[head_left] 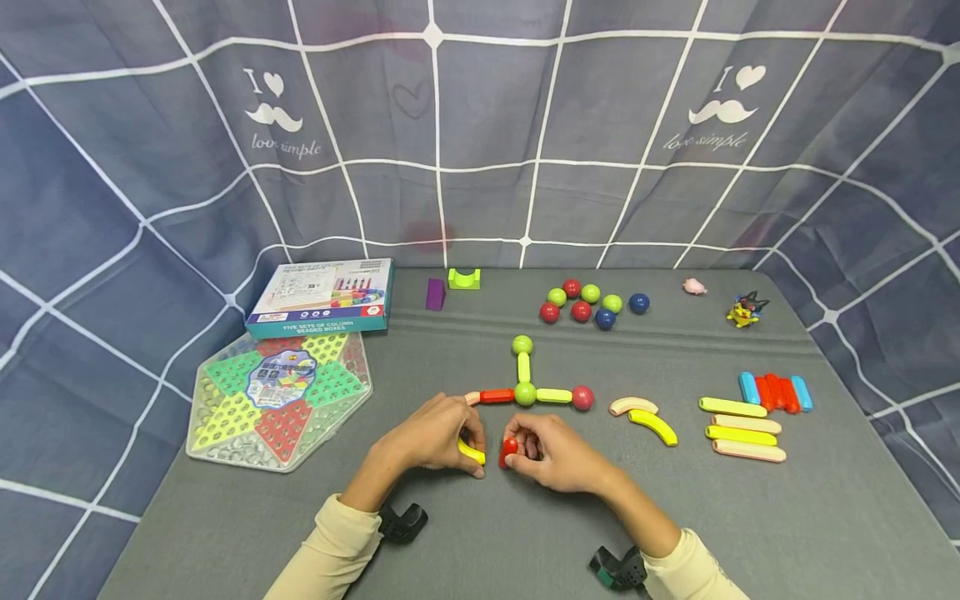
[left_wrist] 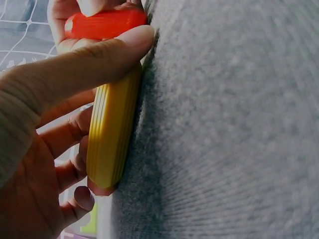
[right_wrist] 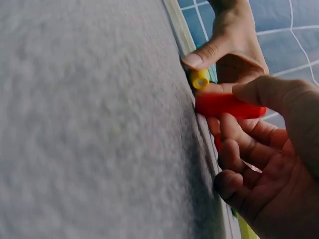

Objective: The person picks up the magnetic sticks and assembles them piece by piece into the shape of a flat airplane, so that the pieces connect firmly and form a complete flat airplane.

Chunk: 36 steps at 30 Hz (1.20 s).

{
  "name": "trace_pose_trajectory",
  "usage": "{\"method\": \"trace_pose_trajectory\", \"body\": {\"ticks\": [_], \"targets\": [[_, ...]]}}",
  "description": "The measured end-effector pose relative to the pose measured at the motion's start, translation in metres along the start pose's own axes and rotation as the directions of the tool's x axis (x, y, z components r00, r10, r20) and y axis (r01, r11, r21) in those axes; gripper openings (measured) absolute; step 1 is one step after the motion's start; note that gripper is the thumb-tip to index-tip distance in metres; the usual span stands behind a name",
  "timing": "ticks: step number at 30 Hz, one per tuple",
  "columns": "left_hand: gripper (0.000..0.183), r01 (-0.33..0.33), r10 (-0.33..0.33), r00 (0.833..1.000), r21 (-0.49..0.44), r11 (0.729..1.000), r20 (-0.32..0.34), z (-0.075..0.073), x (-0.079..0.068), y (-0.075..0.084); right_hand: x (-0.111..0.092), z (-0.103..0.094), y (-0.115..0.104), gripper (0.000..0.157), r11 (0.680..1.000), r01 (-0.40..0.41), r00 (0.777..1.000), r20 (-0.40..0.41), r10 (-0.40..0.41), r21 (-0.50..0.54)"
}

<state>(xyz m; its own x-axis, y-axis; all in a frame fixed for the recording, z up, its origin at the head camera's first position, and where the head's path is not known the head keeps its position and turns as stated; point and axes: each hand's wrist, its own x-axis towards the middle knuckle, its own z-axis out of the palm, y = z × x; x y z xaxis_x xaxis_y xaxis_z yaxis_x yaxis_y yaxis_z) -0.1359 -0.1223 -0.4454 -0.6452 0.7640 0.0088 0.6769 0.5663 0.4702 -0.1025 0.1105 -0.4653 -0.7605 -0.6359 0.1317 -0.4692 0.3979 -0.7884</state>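
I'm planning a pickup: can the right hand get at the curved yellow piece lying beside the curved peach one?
Probably yes, once freed: the right hand pinches a red piece, but nothing visible stands between that hand and the curved yellow piece.

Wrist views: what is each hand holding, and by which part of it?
The left hand pinches a yellow stick near its end facing the right hand; that one holds a red stick upright by its sides, above the bottom end.
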Motion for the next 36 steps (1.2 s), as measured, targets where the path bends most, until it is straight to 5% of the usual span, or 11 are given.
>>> {"method": "trace_pose_trajectory", "body": {"ticks": [11, 18, 24, 28, 32, 36], "targets": [[0.024, -0.018, 0.018, 1.000, -0.060, 0.998, -0.010, 0.000, 0.000, -0.001, -0.001, 0.000, 0.006, 0.021, 0.996, -0.023, 1.000, 0.001, 0.023, 0.089], [0.024, -0.026, 0.028, 0.999, 0.050, 0.998, -0.041, 0.004, 0.001, 0.003, 0.000, 0.003, 0.004, 0.018, 1.000, 0.017, 0.999, -0.028, -0.018, -0.018], [0.022, -0.026, 0.030, 0.999, 0.090, 0.996, -0.044, 0.003, 0.000, 0.005, 0.001, 0.001, 0.005, 0.015, 0.998, 0.054, 0.998, -0.044, -0.055, -0.011], [0.022, -0.003, 0.005, 0.999, 0.066, 0.998, -0.037, 0.001, -0.002, 0.002, -0.002, -0.014, 0.011, 0.018, 0.998, 0.014, 0.980, -0.198, -0.025, -0.059], [0.022, 0.022, -0.021, 0.999, 0.041, 0.999, -0.036, -0.002, -0.003, -0.002, -0.006, -0.036, 0.019, 0.024, 0.979, -0.111, 0.922, -0.385, 0.037, -0.172], [0.023, 0.020, -0.019, 0.999, 0.040, 0.999, -0.030, -0.003, -0.003, -0.005, -0.007, -0.047, 0.023, 0.024, 0.952, -0.189, 0.900, -0.430, 0.070, -0.241]]}}
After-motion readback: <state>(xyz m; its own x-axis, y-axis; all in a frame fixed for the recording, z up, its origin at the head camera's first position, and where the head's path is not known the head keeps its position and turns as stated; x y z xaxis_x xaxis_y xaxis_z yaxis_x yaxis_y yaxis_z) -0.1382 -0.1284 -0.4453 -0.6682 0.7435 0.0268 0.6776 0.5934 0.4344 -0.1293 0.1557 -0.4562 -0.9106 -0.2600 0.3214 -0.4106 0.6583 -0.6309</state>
